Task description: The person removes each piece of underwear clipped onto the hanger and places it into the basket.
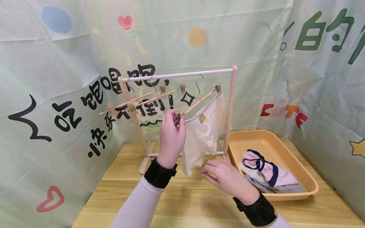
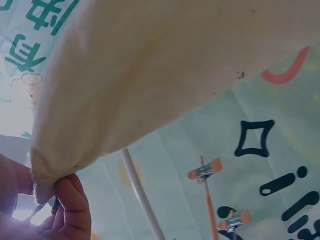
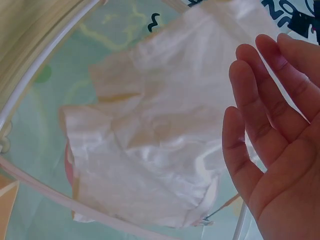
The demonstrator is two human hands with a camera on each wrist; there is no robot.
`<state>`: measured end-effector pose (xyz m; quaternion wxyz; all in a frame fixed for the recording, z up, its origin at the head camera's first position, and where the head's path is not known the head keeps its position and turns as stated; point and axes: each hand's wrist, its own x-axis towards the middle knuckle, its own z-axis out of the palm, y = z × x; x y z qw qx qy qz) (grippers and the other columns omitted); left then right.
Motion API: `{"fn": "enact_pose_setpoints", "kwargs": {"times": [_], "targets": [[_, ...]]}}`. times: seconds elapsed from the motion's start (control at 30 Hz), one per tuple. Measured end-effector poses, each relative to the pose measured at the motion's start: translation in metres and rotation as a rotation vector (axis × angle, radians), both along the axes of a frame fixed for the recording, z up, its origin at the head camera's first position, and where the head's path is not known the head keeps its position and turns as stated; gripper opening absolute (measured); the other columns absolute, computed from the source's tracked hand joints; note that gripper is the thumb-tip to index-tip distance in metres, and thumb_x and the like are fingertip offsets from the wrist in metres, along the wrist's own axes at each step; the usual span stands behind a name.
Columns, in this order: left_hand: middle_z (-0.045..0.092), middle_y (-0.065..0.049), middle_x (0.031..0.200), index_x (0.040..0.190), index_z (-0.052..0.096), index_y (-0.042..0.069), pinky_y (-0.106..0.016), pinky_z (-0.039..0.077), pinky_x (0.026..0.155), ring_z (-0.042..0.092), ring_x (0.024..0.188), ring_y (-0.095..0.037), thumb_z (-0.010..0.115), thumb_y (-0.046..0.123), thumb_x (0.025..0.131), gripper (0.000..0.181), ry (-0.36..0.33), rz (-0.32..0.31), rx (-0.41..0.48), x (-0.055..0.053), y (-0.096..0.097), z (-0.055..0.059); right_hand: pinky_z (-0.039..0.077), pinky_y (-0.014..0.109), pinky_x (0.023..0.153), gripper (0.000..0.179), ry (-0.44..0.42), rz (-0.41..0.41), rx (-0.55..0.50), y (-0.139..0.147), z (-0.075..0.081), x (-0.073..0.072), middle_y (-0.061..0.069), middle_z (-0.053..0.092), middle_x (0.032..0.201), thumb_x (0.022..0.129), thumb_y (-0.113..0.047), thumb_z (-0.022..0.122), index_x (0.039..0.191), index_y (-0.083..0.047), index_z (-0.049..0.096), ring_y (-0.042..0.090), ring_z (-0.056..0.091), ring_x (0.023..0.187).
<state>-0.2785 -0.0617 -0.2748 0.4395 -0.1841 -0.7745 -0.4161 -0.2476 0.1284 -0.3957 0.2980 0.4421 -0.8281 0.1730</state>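
Note:
Cream-white shorts (image 1: pixel 196 142) hang from a clip hanger (image 1: pixel 199 103) on a small rack. The far clip (image 1: pixel 218 88) holds one end of the waistband. At the near end, my left hand (image 1: pixel 172 136) grips the other clip (image 1: pixel 177 113) by the shorts' corner; in the left wrist view its fingers (image 2: pixel 72 205) close around that corner, partly hiding the clip. Below the hem, beside the hanging cloth, is my right hand (image 1: pixel 228 177). The right wrist view shows its fingers loosely extended, holding nothing, apart from the shorts (image 3: pixel 155 110).
Two more clip hangers (image 1: pixel 151 97) hang to the left on the rack's white top bar (image 1: pixel 176 75). A yellow-orange tray (image 1: pixel 309 190) stands at the right on the wooden table (image 1: pixel 182 199), with pink-and-navy clothing (image 1: pixel 280 175) and grey cloth in it. Printed curtains surround the table.

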Motion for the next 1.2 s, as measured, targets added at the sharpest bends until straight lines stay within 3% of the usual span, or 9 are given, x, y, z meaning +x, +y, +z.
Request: {"fn": "enact_pose_setpoints", "kwargs": {"times": [0.53,0.73,1.2], "targets": [[0.058,-0.013,0.093,0.113,0.053,-0.001,-0.033,0.055,0.062,0.054,0.078,-0.017,0.059,0.012,0.091,0.026,-0.05,0.028,0.009,0.0,-0.016,-0.033,0.054,0.034,0.071,0.007,-0.008,0.023,0.001,0.0,-0.001,0.0,-0.013,0.061,0.084,0.084,-0.02,0.071,0.088,-0.022,0.067,0.004,0.057,0.078],[0.059,-0.014,0.094,0.113,0.053,-0.001,-0.034,0.056,0.061,0.055,0.076,-0.017,0.059,0.009,0.091,0.025,-0.057,0.011,0.017,0.001,-0.02,-0.045,0.054,0.033,0.069,0.006,-0.011,0.019,-0.002,0.001,-0.002,-0.001,-0.013,0.061,0.083,0.083,-0.02,0.072,0.087,-0.023,0.067,0.004,0.057,0.077],[0.059,-0.014,0.094,0.114,0.053,-0.001,-0.035,0.055,0.063,0.054,0.077,-0.017,0.059,0.011,0.092,0.026,-0.119,0.032,0.042,-0.009,-0.03,-0.08,0.055,0.033,0.07,0.006,-0.013,0.024,-0.001,0.0,-0.002,-0.002,-0.013,0.062,0.085,0.085,-0.023,0.07,0.089,-0.023,0.066,0.005,0.058,0.079]]}}
